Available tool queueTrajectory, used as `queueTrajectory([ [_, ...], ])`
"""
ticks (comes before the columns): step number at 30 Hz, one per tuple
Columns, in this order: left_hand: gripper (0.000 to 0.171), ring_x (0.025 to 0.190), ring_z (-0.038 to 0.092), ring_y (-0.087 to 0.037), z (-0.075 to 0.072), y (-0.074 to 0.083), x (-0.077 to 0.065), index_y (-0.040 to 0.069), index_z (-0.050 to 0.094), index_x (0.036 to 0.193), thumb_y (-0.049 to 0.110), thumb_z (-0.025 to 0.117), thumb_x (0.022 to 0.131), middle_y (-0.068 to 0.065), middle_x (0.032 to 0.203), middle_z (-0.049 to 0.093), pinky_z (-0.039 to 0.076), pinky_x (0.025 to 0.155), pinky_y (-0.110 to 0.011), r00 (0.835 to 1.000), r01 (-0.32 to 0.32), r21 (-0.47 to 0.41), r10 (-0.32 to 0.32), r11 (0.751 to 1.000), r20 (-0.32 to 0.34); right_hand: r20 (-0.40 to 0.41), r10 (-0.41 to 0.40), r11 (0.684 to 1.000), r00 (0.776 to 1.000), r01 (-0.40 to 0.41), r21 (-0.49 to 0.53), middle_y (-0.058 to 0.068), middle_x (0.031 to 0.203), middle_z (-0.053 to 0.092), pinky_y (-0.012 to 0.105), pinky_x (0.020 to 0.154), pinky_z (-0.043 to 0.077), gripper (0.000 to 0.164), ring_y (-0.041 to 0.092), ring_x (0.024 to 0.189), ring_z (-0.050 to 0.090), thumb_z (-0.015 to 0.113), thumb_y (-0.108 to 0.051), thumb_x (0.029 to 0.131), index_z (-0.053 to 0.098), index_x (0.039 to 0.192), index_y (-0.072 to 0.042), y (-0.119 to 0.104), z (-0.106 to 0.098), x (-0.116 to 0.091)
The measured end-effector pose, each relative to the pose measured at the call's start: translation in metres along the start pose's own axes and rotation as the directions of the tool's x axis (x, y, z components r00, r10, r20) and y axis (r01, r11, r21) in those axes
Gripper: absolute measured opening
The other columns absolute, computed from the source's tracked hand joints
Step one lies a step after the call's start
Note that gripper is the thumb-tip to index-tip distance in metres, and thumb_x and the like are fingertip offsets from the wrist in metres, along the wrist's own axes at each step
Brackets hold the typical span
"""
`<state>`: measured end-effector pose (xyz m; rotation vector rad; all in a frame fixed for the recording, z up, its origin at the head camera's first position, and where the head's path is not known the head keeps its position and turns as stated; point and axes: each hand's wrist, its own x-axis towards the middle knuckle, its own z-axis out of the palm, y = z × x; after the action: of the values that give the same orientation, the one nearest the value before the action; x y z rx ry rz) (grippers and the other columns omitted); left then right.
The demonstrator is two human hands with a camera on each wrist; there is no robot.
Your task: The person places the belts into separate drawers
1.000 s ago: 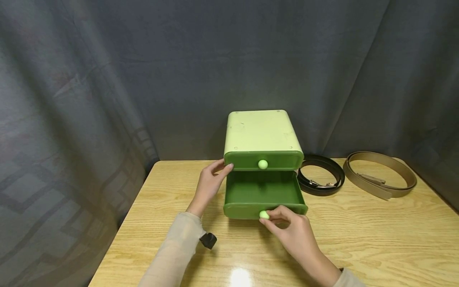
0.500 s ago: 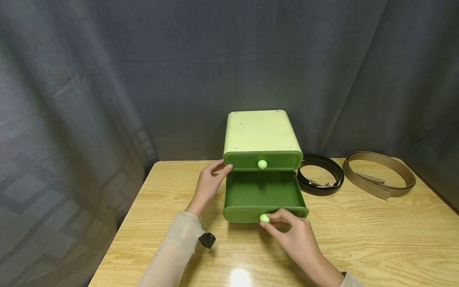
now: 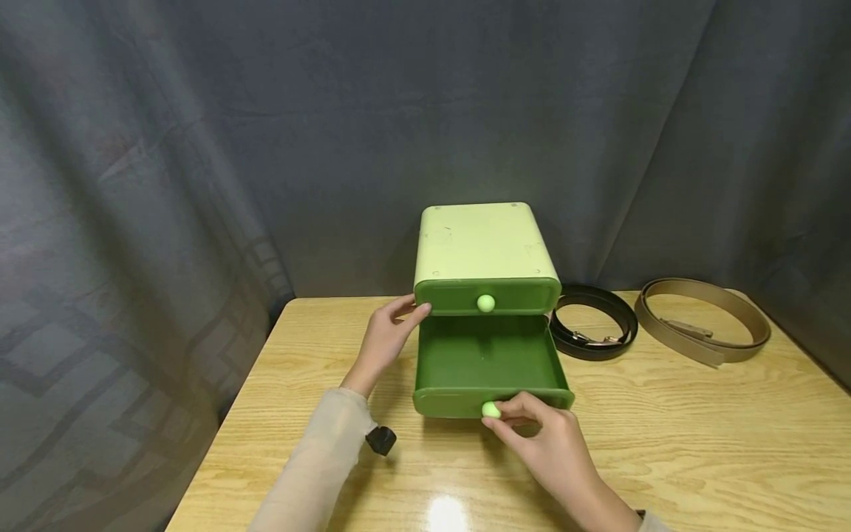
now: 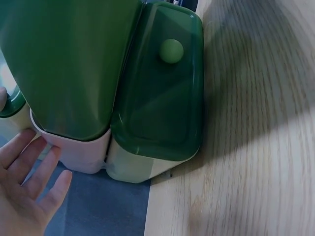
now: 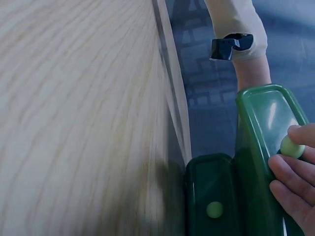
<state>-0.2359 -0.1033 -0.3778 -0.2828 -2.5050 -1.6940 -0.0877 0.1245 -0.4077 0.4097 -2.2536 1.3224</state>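
Observation:
A small cabinet [image 3: 485,240] with a pale yellow-green top and green drawer fronts stands on the table. Its middle drawer [image 3: 439,403] is pulled well out, and the visible inside holds nothing. My right hand [image 3: 555,447] pinches that drawer's round light-green knob [image 3: 490,410] between thumb and fingers. With fairly straight fingers, my left hand [image 3: 385,340] rests on the cabinet's left side, its thumb on the upper drawer's front corner. The left wrist view shows those fingers by a pink casing [image 4: 78,152]. The bottom drawer [image 4: 162,103] is closed there.
A coiled black belt [image 3: 598,351] with a metal buckle lies just right of the cabinet. Farther right is a coiled brown belt [image 3: 738,318]. A grey curtain [image 3: 425,133] hangs behind the wooden table [image 3: 698,443].
The right hand has drawn the middle drawer a little farther out toward me, still pinching the knob. The left hand has stayed at the cabinet's side.

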Motion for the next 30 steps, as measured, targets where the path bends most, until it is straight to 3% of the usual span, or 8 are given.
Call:
queueTrajectory([
  [8, 0.056, 0.110, 0.062, -0.026, -0.001, -0.001, 0.001, 0.010, 0.061, 0.136, 0.046, 0.068, 0.093, -0.009, 0.129, 0.063, 0.050, 0.094, -0.045, 1.000, 0.008, -0.004, -0.008, 1.000, 0.009, -0.014, -0.017, 1.000, 1.000, 0.016, -0.005, -0.014, 0.083, 0.073, 0.021, 0.059, 0.055, 0.031, 0.001, 0.068, 0.066, 0.089, -0.003, 0.069, 0.071, 0.082, -0.024, 0.000, -0.001, -0.005],
  [16, 0.059, 0.109, 0.063, -0.028, -0.002, -0.003, 0.002, 0.010, 0.060, 0.137, 0.048, 0.068, 0.092, -0.010, 0.131, 0.062, 0.050, 0.095, -0.047, 1.000, 0.019, -0.010, -0.018, 1.000, 0.018, -0.047, -0.142, 0.987, 0.989, 0.138, -0.078, -0.013, 0.085, 0.074, 0.014, 0.065, 0.053, 0.034, 0.002, 0.073, 0.069, 0.091, -0.003, 0.065, 0.072, 0.084, -0.023, 0.002, -0.002, -0.010],
  [22, 0.054, 0.115, 0.061, -0.025, -0.003, -0.004, 0.002, 0.013, 0.065, 0.131, 0.049, 0.068, 0.091, -0.006, 0.131, 0.062, 0.048, 0.099, -0.046, 0.999, 0.021, -0.010, -0.021, 1.000, 0.030, -0.047, -0.186, 0.969, 0.981, 0.176, -0.171, -0.015, 0.086, 0.074, 0.011, 0.074, 0.051, 0.034, 0.004, 0.078, 0.070, 0.093, -0.007, 0.063, 0.073, 0.085, -0.023, 0.005, -0.001, -0.015],
  [30, 0.054, 0.114, 0.061, -0.025, -0.002, -0.004, 0.002, 0.013, 0.065, 0.132, 0.049, 0.068, 0.092, -0.007, 0.132, 0.062, 0.048, 0.098, -0.047, 0.999, 0.024, -0.014, -0.023, 1.000, 0.034, -0.037, -0.270, 0.945, 0.962, 0.257, -0.203, -0.012, 0.084, 0.074, 0.014, 0.069, 0.053, 0.035, 0.006, 0.075, 0.071, 0.093, -0.007, 0.060, 0.073, 0.086, -0.020, 0.011, 0.000, -0.019],
])
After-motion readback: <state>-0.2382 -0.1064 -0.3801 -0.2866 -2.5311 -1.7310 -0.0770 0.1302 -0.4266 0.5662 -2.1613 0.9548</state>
